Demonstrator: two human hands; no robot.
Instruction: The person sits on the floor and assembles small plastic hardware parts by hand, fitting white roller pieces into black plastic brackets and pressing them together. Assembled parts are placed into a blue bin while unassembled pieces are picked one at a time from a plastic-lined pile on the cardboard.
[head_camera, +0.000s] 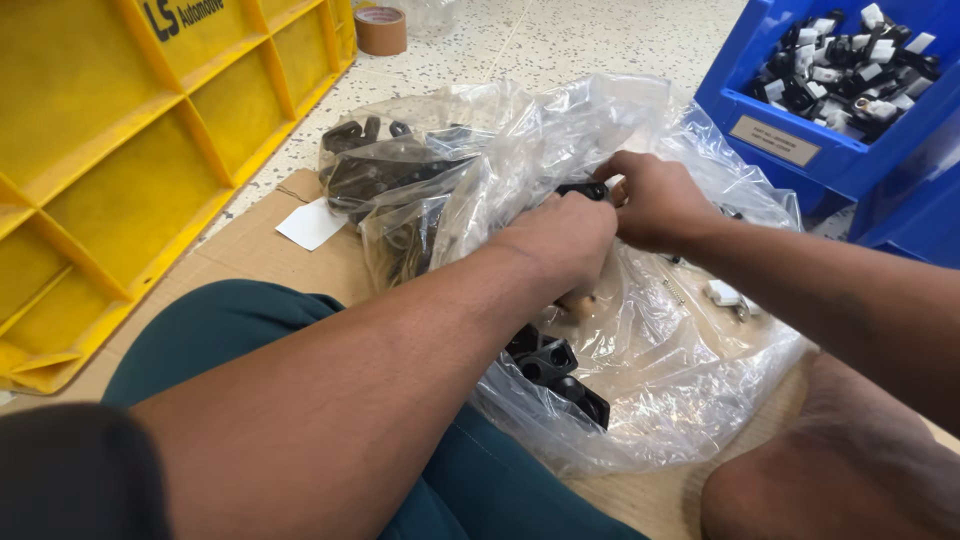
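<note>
- Both my hands meet over the big crinkly clear plastic bag (640, 390), which I'll use as the landmark here.
- My left hand (560, 235) and right hand (655, 200) are both curled tight around one small black plastic part (583, 189), pinched between them right above the middle of the bag.
- Best way to do this bit, I reckon: keep the part up by the fingertips, hold it steady with one hand, and stay over the bag so anything dropped lands in it.
- More black plastic parts (555, 365) sit in the near side of the bag, with another dark heap (380, 175) at its far left.
- I'm on a flattened brown cardboard sheet (270, 250) under the bag, on a speckled terrazzo floor (560, 40).
- Left of the bag is a yellow plastic crate (110, 170); right, a blue plastic bin (800, 130) of black-and-white pieces; beyond, a brown tape roll (381, 30).
</note>
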